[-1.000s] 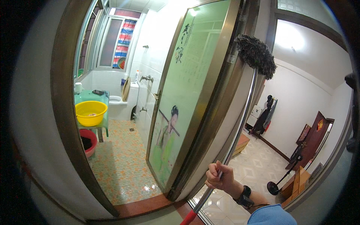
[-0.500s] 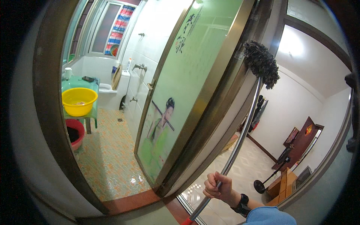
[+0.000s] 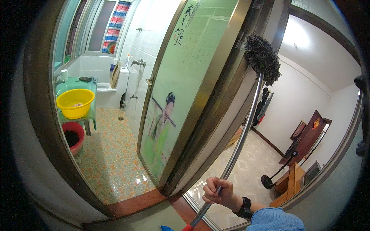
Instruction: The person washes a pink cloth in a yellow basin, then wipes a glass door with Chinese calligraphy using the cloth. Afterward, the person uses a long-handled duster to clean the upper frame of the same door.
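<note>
My right hand point(image 3: 218, 191), with a black watch point(image 3: 244, 208) on the wrist and a blue sleeve point(image 3: 274, 220), is closed round the metal pole of a long-handled mop point(image 3: 239, 148). The mop is raised, and its fluffy dark grey head point(image 3: 263, 59) is at the upper door frame point(image 3: 225, 85); whether they touch I cannot tell. Red grip material point(image 3: 188, 227) shows at the pole's lower end. Beside it, a small bright blue piece point(image 3: 165, 228) is cut off by the lower edge. My left hand is out of view.
A green glass door point(image 3: 192, 77) stands open into a tiled bathroom. Inside, a yellow basin point(image 3: 76, 111) rests on a green table point(image 3: 73, 83), near a red bucket point(image 3: 79, 140). A reddish threshold point(image 3: 135, 203) crosses the doorway. To the right, a room holds a standing fan point(image 3: 266, 181) and wooden furniture point(image 3: 295, 181).
The mop head and my right hand have shifted slightly left and my hand a little lower in the picture, as has most of the scene. The blue piece has appeared at the lower edge.
</note>
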`<state>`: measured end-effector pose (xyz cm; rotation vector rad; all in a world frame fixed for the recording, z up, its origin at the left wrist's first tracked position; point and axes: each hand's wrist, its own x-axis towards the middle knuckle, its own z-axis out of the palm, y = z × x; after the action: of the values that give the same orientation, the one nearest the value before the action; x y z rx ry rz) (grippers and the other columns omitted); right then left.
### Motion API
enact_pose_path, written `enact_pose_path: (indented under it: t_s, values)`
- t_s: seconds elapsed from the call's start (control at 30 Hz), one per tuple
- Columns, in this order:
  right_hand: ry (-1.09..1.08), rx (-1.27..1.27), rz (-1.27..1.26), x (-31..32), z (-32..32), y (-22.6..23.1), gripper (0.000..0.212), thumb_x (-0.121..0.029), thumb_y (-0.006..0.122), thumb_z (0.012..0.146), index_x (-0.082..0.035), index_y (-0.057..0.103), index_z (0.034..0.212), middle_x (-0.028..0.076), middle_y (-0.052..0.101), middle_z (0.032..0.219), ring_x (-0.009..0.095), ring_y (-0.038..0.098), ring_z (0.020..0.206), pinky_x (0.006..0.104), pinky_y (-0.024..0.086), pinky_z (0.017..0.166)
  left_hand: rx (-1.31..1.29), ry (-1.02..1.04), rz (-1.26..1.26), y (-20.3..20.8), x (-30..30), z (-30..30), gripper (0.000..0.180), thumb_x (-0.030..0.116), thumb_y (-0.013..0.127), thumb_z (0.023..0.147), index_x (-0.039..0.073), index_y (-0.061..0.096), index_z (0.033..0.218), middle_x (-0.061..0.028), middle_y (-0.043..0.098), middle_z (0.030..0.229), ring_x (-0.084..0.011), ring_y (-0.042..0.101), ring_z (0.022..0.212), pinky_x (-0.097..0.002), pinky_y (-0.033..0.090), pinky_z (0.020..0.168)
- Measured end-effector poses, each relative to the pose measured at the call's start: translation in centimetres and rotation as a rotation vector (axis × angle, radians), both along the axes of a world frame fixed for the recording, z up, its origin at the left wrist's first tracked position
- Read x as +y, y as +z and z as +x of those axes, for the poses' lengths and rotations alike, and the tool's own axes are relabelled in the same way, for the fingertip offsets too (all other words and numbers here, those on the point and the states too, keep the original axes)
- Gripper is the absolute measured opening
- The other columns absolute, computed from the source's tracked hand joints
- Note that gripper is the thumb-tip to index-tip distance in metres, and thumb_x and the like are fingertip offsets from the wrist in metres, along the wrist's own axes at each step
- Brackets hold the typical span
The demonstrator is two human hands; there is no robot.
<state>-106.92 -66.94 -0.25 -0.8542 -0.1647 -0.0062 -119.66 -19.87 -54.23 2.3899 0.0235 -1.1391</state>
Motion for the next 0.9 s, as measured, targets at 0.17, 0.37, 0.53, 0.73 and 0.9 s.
enact_pose_path:
  t_s: [0.17, 0.37, 0.53, 0.73, 0.9]
  values:
    - [0.031, 0.005, 0.034, 0.6, -0.8, -0.6, 0.036, -0.035, 0.042, 0.095, -0.005, 0.047, 0.075, 0.002, 0.04, 0.059, 0.01, 0.033, 0.038, 0.0293, 0.039, 0.047, -0.061, 0.024, -0.006, 0.2, 1.5, -1.4, 0.034, 0.036, 0.055, 0.087, 0.007, 0.068, 0.1, -0.0195, 0.067, 0.094, -0.0345, 0.063, 0.087, -0.0448, 0.049, 0.076]
    - [-0.035, 0.114, 0.02, 2.2, -2.3, -0.7, 0.034, -0.032, 0.041, 0.095, -0.006, 0.046, 0.074, 0.003, 0.037, 0.057, 0.012, 0.032, 0.041, 0.0311, 0.041, 0.049, -0.114, 0.04, -0.077, -0.4, 1.9, -2.2, 0.036, 0.038, 0.052, 0.089, 0.007, 0.068, 0.099, -0.021, 0.066, 0.094, -0.038, 0.063, 0.089, -0.0468, 0.049, 0.076]
    - [-0.083, 0.19, -0.059, 3.6, -3.8, 0.2, 0.032, -0.028, 0.042, 0.095, -0.006, 0.045, 0.072, 0.005, 0.037, 0.058, 0.015, 0.036, 0.047, 0.033, 0.041, 0.051, -0.106, 0.042, -0.095, -1.0, -0.3, -1.0, 0.037, 0.038, 0.052, 0.089, 0.006, 0.068, 0.099, -0.0216, 0.066, 0.093, -0.0387, 0.062, 0.088, -0.0474, 0.049, 0.075]
    - [-0.042, 0.205, -0.175, 5.7, -2.7, 1.4, 0.036, -0.031, 0.044, 0.097, -0.006, 0.044, 0.071, 0.005, 0.042, 0.064, 0.017, 0.044, 0.051, 0.0313, 0.041, 0.053, -0.107, 0.037, -0.139, -0.4, -3.0, 0.6, 0.038, 0.039, 0.051, 0.088, 0.006, 0.068, 0.098, -0.0223, 0.066, 0.092, -0.0395, 0.062, 0.087, -0.0481, 0.049, 0.074]
    - [-0.041, 0.173, -0.233, 6.2, 0.2, 2.2, 0.036, -0.032, 0.047, 0.097, -0.007, 0.045, 0.073, 0.006, 0.045, 0.065, 0.017, 0.048, 0.052, 0.0334, 0.044, 0.059, -0.119, 0.033, -0.177, 0.6, -5.0, 1.8, 0.039, 0.04, 0.051, 0.088, 0.005, 0.068, 0.097, -0.0228, 0.065, 0.091, -0.0403, 0.062, 0.086, -0.0487, 0.049, 0.074]
